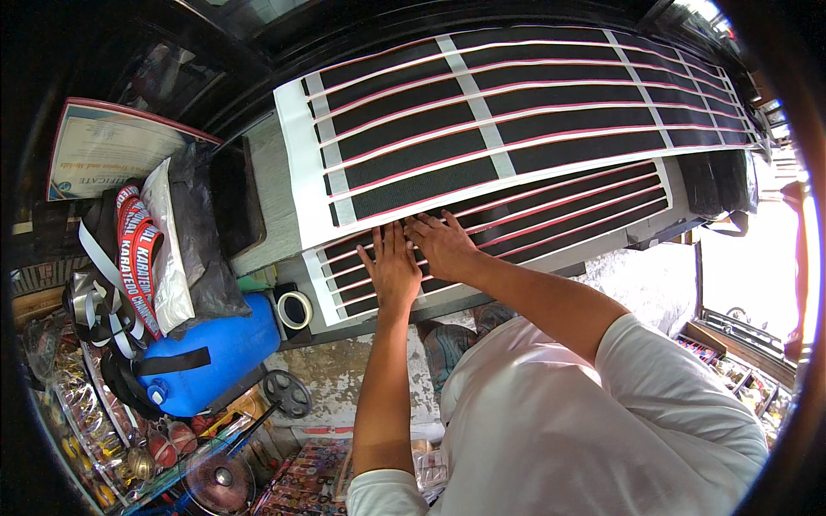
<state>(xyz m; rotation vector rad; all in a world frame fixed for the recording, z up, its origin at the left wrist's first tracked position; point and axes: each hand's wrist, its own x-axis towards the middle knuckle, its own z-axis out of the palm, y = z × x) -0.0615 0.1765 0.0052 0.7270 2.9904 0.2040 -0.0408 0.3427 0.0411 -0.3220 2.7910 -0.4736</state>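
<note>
Two long black sheets with white-and-red stripes lie across a grey counter. The larger upper sheet (572, 95), crossed by silver-grey bands and edged in white, partly covers the smaller lower sheet (572, 206). My left hand (396, 268) lies flat on the near left part of the lower sheet, its fingers stretched toward the upper sheet's white edge. Beside it, my right hand (445, 248) rests with spread fingers, the tips close to that same edge. The two hands nearly touch, and nothing shows in either one.
Left of the sheets are a tape roll (294, 310), a blue plastic container (211, 354), black plastic wrapping (206, 236), a red printed ribbon (138, 254) and a framed certificate (107, 159). A black bag (727, 185) sits at the counter's right end. Trays of small goods (95, 404) stand lower left.
</note>
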